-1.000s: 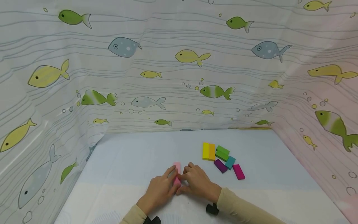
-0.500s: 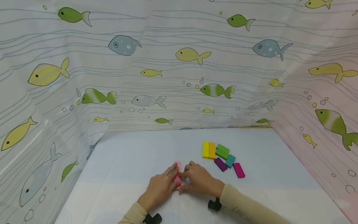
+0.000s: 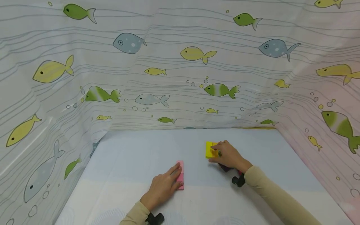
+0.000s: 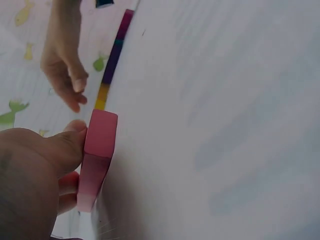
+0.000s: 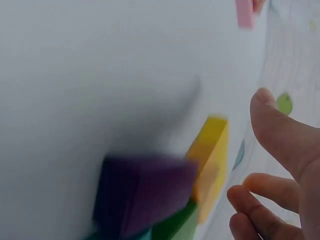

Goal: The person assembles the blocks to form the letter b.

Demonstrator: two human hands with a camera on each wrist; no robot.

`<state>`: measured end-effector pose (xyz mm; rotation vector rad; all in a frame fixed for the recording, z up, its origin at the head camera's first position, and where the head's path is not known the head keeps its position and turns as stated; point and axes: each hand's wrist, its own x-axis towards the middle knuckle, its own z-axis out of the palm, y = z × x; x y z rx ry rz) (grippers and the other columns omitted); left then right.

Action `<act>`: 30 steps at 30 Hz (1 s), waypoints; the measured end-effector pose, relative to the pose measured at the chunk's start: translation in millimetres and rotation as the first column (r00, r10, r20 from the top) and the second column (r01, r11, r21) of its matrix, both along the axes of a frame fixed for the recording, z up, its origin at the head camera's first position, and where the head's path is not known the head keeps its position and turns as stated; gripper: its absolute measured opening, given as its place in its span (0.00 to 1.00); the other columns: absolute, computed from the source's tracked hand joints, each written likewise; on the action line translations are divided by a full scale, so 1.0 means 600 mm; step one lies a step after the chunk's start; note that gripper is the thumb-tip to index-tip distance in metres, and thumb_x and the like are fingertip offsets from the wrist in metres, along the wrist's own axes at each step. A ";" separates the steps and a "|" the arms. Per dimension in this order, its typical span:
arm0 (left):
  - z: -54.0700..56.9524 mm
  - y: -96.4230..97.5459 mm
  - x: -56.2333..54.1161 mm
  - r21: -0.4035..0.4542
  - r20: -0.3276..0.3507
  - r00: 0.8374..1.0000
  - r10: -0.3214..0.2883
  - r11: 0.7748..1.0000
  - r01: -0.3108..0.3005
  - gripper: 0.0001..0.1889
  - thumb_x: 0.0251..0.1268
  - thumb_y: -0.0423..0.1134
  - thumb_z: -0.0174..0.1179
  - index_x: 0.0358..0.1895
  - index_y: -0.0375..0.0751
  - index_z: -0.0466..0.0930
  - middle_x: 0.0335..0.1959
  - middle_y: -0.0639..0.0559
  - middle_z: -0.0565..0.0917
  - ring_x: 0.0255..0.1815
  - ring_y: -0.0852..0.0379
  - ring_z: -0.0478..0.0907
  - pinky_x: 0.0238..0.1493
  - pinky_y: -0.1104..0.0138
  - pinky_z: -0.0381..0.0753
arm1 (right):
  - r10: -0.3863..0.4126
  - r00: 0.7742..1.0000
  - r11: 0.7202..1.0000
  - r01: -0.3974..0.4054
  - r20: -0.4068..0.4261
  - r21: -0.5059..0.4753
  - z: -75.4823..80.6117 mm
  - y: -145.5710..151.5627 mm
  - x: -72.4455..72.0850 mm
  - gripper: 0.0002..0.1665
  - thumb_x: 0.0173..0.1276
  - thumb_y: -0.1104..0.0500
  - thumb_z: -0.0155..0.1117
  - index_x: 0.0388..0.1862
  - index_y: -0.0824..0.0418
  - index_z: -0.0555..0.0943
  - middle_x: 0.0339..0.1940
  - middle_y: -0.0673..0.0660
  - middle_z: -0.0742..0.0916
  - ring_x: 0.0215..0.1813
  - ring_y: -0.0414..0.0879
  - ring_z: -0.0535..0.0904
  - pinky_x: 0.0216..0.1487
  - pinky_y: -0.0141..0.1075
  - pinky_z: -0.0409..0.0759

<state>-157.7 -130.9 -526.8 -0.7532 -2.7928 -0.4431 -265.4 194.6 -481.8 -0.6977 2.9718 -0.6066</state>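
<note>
Two pink blocks (image 3: 181, 177) lie end to end on the table. My left hand (image 3: 161, 189) rests on them from the left, with the index finger along the far block and the thumb on the near one. In the left wrist view the thumb lies on top of the near pink block (image 4: 101, 132). My right hand (image 3: 229, 156) hovers over a yellow block (image 3: 208, 152) and an orange block (image 3: 215, 154) standing side by side. Its thumb and fingers are spread apart above these blocks in the right wrist view, with nothing between them.
Below the right hand lie a purple block (image 5: 155, 192), green blocks (image 5: 175, 220) and a teal block (image 5: 145, 236), partly hidden. A magenta block (image 4: 125, 24) sits farther right. Fish-patterned sheeting (image 3: 168, 84) walls the table's back and sides.
My right hand has left the pink blocks and moved right and away from me to the yellow and orange blocks. The left hand stays on the pink blocks.
</note>
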 end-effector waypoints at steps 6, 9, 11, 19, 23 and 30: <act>0.003 -0.002 0.000 0.008 0.012 1.000 0.012 1.000 -0.012 0.29 0.74 0.55 0.65 0.71 0.44 0.81 0.76 0.50 0.78 0.38 0.45 0.90 0.25 0.59 0.79 | -0.065 0.998 0.998 0.065 0.027 0.000 -0.020 0.041 -0.035 0.48 0.63 0.35 0.78 0.72 0.64 0.80 0.68 0.68 0.83 0.66 0.65 0.76 0.67 0.63 0.77; 0.002 -0.002 0.000 0.012 0.031 0.999 0.019 1.000 -0.020 0.29 0.74 0.55 0.65 0.71 0.44 0.81 0.76 0.50 0.77 0.41 0.45 0.91 0.26 0.57 0.79 | -0.063 0.996 0.998 0.065 0.059 -0.025 -0.035 0.048 -0.044 0.51 0.62 0.33 0.78 0.74 0.64 0.77 0.71 0.69 0.81 0.69 0.66 0.74 0.69 0.63 0.75; 0.001 -0.002 0.001 0.011 0.039 0.999 0.019 1.000 -0.020 0.29 0.74 0.56 0.64 0.71 0.44 0.81 0.76 0.50 0.77 0.42 0.44 0.91 0.26 0.57 0.79 | -0.061 0.995 0.997 0.065 0.075 -0.043 -0.043 0.049 -0.048 0.53 0.62 0.33 0.78 0.75 0.63 0.76 0.72 0.69 0.80 0.71 0.67 0.72 0.71 0.64 0.73; 0.001 0.000 0.003 0.016 0.046 0.999 0.013 1.000 -0.014 0.30 0.75 0.55 0.64 0.72 0.43 0.80 0.77 0.50 0.77 0.44 0.45 0.91 0.23 0.61 0.75 | -0.009 0.997 0.998 0.014 0.074 -0.056 -0.049 0.041 -0.056 0.53 0.63 0.34 0.78 0.78 0.62 0.73 0.76 0.68 0.77 0.74 0.68 0.68 0.73 0.67 0.69; 0.002 0.003 0.004 0.010 0.031 0.999 0.017 1.000 -0.018 0.29 0.75 0.54 0.65 0.72 0.43 0.80 0.76 0.50 0.77 0.34 0.46 0.89 0.22 0.62 0.74 | 0.006 0.998 0.999 -0.003 0.069 -0.042 -0.049 0.036 -0.058 0.53 0.62 0.33 0.78 0.76 0.63 0.75 0.75 0.68 0.78 0.73 0.68 0.70 0.72 0.66 0.70; 0.003 0.007 0.006 0.009 -0.016 1.000 -0.012 1.000 0.012 0.26 0.75 0.51 0.65 0.69 0.41 0.82 0.71 0.46 0.78 0.19 0.53 0.77 0.19 0.66 0.67 | -0.003 0.995 1.000 0.006 0.101 -0.029 -0.045 0.031 -0.060 0.53 0.62 0.34 0.78 0.77 0.63 0.74 0.76 0.69 0.76 0.73 0.67 0.70 0.73 0.65 0.70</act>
